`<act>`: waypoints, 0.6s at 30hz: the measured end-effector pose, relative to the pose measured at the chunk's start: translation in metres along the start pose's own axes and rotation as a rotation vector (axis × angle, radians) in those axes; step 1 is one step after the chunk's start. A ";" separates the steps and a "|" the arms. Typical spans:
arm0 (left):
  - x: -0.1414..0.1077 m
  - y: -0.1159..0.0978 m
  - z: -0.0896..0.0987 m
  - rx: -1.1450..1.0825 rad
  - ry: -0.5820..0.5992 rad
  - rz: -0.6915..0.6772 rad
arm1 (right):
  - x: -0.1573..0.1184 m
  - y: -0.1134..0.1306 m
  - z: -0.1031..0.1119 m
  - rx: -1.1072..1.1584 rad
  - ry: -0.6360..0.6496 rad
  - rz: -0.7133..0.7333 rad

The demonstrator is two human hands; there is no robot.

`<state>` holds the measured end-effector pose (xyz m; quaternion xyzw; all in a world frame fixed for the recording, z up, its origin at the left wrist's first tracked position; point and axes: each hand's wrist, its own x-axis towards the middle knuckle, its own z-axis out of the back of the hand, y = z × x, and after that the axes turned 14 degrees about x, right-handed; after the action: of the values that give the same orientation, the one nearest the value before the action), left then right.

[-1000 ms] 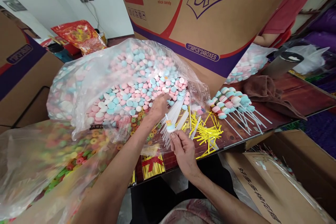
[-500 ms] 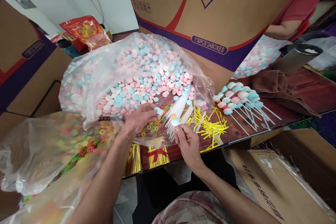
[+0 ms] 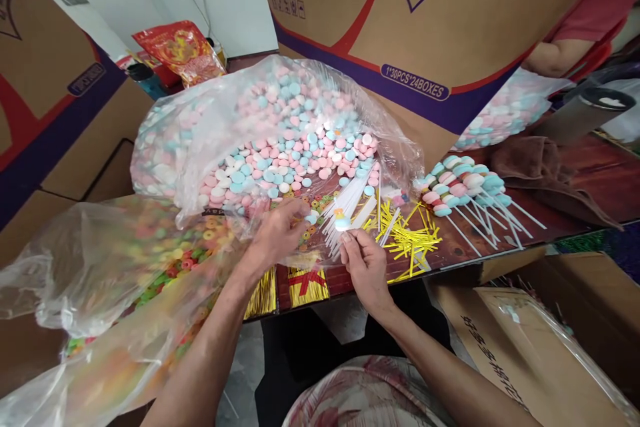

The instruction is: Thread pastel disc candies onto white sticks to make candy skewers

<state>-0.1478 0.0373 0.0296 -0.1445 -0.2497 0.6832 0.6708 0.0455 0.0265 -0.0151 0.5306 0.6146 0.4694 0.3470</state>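
Observation:
My right hand (image 3: pixel 367 265) is closed on a stick whose top carries a blue and white candy with a small orange piece (image 3: pixel 342 219) above it. To its left, my left hand (image 3: pixel 280 230) is pinched near a pale blue and white candy (image 3: pixel 311 217) at its fingertips. White sticks (image 3: pixel 345 207) lie fanned out behind my right hand. A large clear bag of pink, blue and white candies (image 3: pixel 280 127) lies open beyond both hands. Small colored rings (image 3: pixel 320 200) are scattered between the hands and that bag.
Yellow ties (image 3: pixel 410 237) and a pile of filled candy sticks (image 3: pixel 465 183) lie on the right. A bag of colored rings (image 3: pixel 175 273) is at the left. Large cartons (image 3: pixel 350 27) stand behind. A person's arm (image 3: pixel 560 57) shows at the upper right, near a tumbler (image 3: pixel 585 113).
The view has shifted, so the scene sits slightly further right. My hands stay close together, with the stick still in my right hand.

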 end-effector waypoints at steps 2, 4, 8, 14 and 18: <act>-0.002 -0.003 -0.007 0.102 -0.017 -0.081 | 0.000 0.001 0.000 -0.014 0.003 0.009; -0.001 -0.004 -0.016 0.188 -0.019 -0.101 | 0.000 0.002 0.000 -0.025 0.006 0.014; 0.004 0.000 -0.029 0.245 -0.066 -0.038 | 0.000 0.006 -0.001 -0.044 0.015 0.017; 0.001 0.000 -0.029 -0.257 -0.183 0.195 | 0.000 0.008 0.000 -0.137 0.107 0.051; -0.007 -0.008 -0.021 -0.630 -0.164 0.302 | -0.002 0.004 0.001 -0.198 0.189 0.031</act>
<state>-0.1294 0.0336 0.0153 -0.3240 -0.4771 0.6733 0.4626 0.0481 0.0248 -0.0115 0.4566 0.5869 0.5809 0.3311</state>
